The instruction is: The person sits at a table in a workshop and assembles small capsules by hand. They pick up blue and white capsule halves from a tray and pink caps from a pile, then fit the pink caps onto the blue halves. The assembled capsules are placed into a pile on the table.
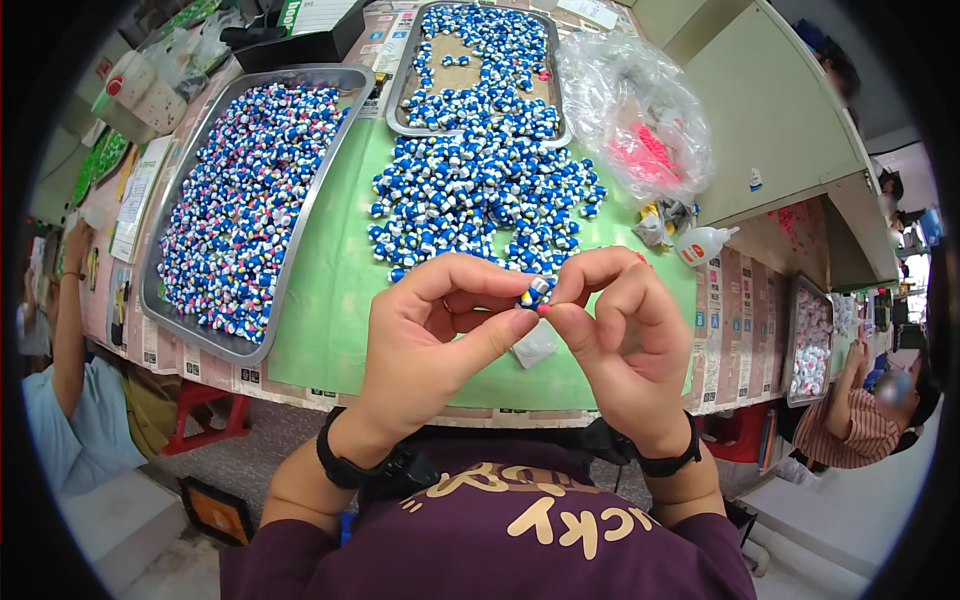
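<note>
Between the thumb and forefinger of my left hand (425, 325) is a small blue, white and yellow plastic figure (537, 291). My right hand (630, 335) pinches a tiny pink piece (543, 310) against the figure's lower right side. Both hands meet over the green mat (330, 340). Just beyond my fingers lies a loose heap of similar blue and white figures (470, 200). Under my hands, a small whitish translucent object (535, 345) rests on the mat, partly hidden by my fingers.
At the left a metal tray (285, 290) holds many figures with pink bits. Another metal tray (398, 105) stands at the back. Right of it lies a clear plastic bag (610, 75) with pink pieces (645, 155), near a white squeeze bottle (703, 244). Co-workers sit at both sides.
</note>
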Demonstrator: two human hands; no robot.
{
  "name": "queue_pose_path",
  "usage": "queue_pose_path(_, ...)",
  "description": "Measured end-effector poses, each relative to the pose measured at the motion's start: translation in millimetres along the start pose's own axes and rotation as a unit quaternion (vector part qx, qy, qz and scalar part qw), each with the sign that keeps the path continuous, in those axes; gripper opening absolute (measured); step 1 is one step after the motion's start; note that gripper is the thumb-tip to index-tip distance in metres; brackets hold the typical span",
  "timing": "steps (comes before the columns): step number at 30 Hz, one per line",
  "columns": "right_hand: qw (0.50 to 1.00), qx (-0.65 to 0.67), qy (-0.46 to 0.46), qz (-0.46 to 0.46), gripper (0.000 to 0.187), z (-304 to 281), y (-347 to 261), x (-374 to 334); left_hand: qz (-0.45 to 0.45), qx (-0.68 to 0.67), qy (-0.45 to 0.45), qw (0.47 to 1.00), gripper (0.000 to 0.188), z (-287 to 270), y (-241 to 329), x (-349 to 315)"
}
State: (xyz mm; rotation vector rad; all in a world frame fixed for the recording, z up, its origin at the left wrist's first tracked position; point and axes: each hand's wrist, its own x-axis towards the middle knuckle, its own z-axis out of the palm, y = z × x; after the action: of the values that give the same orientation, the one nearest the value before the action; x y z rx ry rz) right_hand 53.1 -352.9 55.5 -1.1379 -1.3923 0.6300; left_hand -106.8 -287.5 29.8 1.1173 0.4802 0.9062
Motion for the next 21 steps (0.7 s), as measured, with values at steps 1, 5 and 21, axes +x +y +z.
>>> queue_pose_path(1,1.000,-0.023,0.003,-0.006,0.026,1.3,0.6,-0.1,0.021,0.008,0.002,1.000,0.021,1.0,-0.9,-0.3)
queue_pose_path(5,0.996,-0.090,0.017,-0.021,0.025,7.8,4.2,-3.0,0.096,0.078,0.027,0.992,0.020,4.5,-5.9,-2.7)
queue_pose_path(21,0.983,-0.129,0.018,0.131,0.024,-57.5,0.3,16.0,0.256,0.309,0.106,0.910,0.019,-54.4,10.0,-8.0)
